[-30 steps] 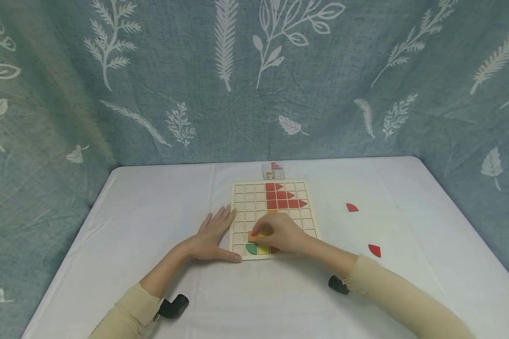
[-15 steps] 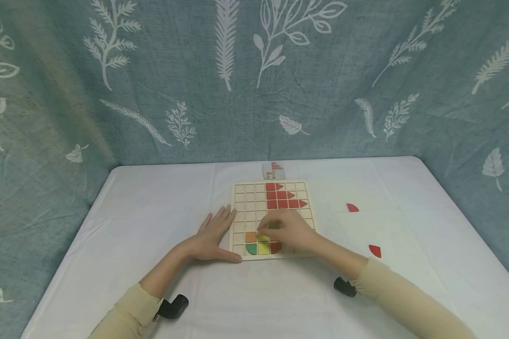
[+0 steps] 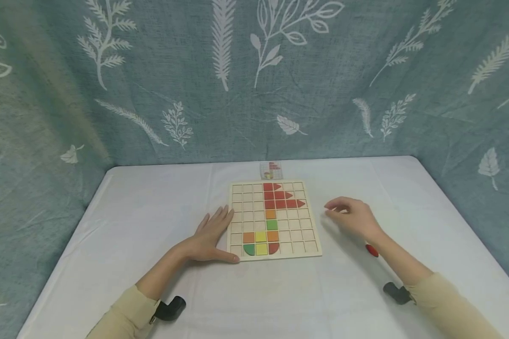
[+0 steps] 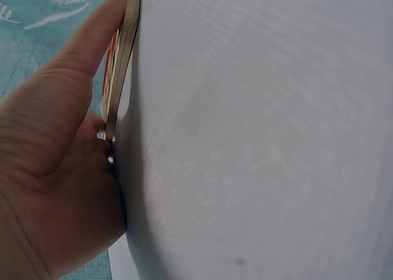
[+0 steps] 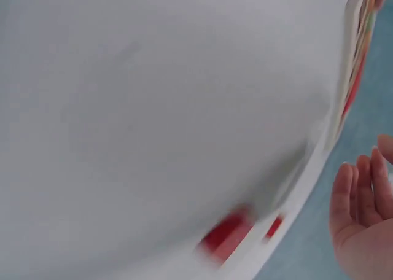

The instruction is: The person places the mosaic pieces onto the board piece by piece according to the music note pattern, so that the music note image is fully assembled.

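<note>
A cream grid board (image 3: 246, 214) lies on the table, bearing red rows with pointed ends (image 3: 281, 204). Below them, an orange square (image 3: 270, 214) and a green square (image 3: 271, 224) form a column. The lowest rows hold orange and yellow squares, a green quarter-round piece (image 3: 249, 249) and a brownish-red one (image 3: 273, 247). My left hand (image 3: 209, 242) rests along the board's left edge, fingers spread, thumb at the front corner. Over the table right of the board hovers my right hand (image 3: 354, 217), fingers loosely bent, nothing visible between them. A red quarter-round piece (image 3: 372, 250) lies beside that forearm.
Behind the board stands or lies a small clear card (image 3: 271, 170) printed with a coloured pattern. Two blurred red pieces, a nearer one (image 5: 226, 236) and a farther one (image 5: 274, 226), show in the right wrist view. A patterned green curtain (image 3: 186, 84) hangs beyond the white table.
My right hand has left the yellow square on the board and moved right, over the table. It now hides the farther red piece in the head view. The left hand stays put.
</note>
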The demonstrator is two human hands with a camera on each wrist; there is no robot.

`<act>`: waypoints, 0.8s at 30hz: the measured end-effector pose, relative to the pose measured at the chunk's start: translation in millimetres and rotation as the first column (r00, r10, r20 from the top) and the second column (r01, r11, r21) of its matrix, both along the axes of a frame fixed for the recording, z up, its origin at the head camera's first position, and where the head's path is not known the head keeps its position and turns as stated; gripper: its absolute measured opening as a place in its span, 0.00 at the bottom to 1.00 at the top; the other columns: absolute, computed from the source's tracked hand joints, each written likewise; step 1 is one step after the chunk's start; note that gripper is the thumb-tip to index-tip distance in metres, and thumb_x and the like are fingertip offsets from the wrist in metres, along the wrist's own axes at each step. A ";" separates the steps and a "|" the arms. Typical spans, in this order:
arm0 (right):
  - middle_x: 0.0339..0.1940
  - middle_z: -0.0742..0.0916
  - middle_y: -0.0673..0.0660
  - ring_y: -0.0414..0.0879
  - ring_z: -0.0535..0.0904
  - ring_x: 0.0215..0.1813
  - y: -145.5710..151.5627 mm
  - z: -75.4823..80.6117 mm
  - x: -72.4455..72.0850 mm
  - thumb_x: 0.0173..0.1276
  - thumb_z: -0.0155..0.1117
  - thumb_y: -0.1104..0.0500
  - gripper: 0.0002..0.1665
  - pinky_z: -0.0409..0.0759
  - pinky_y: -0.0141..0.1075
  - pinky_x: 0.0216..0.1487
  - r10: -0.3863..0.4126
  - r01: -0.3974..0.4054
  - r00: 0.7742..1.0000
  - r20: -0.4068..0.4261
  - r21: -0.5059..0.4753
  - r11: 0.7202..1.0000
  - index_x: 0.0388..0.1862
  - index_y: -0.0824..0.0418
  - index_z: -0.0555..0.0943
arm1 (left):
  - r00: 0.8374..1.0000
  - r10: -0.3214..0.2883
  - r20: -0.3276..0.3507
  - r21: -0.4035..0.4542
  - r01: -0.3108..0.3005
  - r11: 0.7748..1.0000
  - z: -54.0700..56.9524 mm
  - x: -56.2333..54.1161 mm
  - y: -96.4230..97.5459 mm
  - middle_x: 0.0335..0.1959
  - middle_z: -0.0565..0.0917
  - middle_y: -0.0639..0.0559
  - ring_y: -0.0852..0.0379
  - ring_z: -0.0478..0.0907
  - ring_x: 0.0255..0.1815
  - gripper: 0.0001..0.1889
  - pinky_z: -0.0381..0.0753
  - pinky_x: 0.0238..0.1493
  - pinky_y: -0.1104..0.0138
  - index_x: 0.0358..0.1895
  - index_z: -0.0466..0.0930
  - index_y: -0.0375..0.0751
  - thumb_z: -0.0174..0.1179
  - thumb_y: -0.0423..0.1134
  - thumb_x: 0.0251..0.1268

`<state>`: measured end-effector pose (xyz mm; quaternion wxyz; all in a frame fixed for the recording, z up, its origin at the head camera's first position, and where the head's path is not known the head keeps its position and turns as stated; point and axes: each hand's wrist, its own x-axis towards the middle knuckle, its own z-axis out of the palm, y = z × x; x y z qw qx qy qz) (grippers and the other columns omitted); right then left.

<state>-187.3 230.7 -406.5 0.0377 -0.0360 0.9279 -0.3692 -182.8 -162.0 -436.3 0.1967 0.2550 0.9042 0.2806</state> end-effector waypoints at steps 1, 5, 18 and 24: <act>0.45 0.86 0.57 0.53 0.80 0.49 8.0 -0.1 -0.8 0.68 0.66 0.54 0.14 0.80 0.45 0.47 -0.022 0.022 1.000 0.006 0.019 1.000 0.49 0.59 0.84 | 1.000 0.002 0.002 -0.006 -0.002 1.000 0.1 0.2 0.0 0.79 0.38 0.37 0.43 0.30 0.79 0.65 0.27 0.74 0.48 0.78 0.39 0.33 0.71 0.64 0.47; 0.47 0.85 0.63 0.57 0.79 0.51 34.1 -1.3 -4.8 0.68 0.65 0.55 0.19 0.79 0.45 0.45 -0.072 0.070 0.997 0.016 0.068 0.995 0.54 0.63 0.82 | 1.000 0.005 0.003 0.001 -0.005 1.000 0.4 1.0 -0.9 0.79 0.38 0.36 0.42 0.30 0.79 0.65 0.27 0.74 0.47 0.78 0.40 0.32 0.71 0.63 0.47; 0.46 0.84 0.67 0.57 0.78 0.45 53.0 -10.4 -14.2 0.66 0.68 0.57 0.21 0.80 0.39 0.40 -0.092 0.082 0.992 0.081 0.120 0.989 0.53 0.68 0.81 | 1.000 0.010 0.002 0.009 -0.010 1.000 0.3 2.6 1.3 0.79 0.40 0.36 0.42 0.31 0.79 0.64 0.28 0.74 0.46 0.77 0.41 0.32 0.71 0.63 0.47; 0.45 0.86 0.66 0.58 0.79 0.47 50.9 -11.1 -15.1 0.65 0.68 0.56 0.21 0.81 0.46 0.46 -0.107 0.097 0.991 0.084 0.111 0.989 0.52 0.69 0.81 | 1.000 0.008 -0.001 0.007 -0.008 1.000 -1.5 1.6 1.0 0.79 0.40 0.36 0.42 0.31 0.79 0.64 0.28 0.74 0.47 0.77 0.41 0.32 0.72 0.63 0.47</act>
